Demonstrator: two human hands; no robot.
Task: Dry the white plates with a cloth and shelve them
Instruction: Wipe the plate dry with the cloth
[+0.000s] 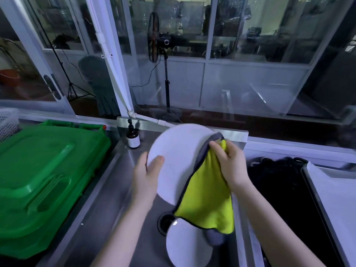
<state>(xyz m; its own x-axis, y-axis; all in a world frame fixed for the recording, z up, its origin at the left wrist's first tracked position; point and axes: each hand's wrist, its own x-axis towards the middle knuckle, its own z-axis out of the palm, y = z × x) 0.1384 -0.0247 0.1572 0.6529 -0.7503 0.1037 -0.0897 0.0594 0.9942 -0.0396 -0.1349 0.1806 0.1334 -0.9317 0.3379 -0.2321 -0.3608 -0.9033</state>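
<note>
Left grip [148,170] pinches the white plate [179,151] at its left rim, thumb on the near face, fingers hidden behind. Right grip [229,164] is bunched round the yellow cloth [208,199], which has a grey edge, and presses it on the plate's right rim; the rest of the cloth hangs down. Plate is held up, tilted, over the steel sink [100,199], touched only by the two grips and the cloth.

Both hands are blurred, so I read this as mid-wipe: the drying step, shelving not begun. Second white plate [186,245] lies in the sink bottom just beside the drain [163,222], with the cloth corner hanging over its upper edge; can't tell if they touch. At least one more plate to dry, so I judge the task early to middle.

Next move as I'd run it: sweep the cloth across the face, turn the plate in the left grip to reach the back and the rim under the thumb, then carry it to the shelf. No shelf in view, so it has to be found first. Risk: a wet rim held by a thumb pinch could slip onto the plate below.

Also there: green plastic bin [44,180] left of the sink, brown pump bottle [133,138] at the back corner.
</note>
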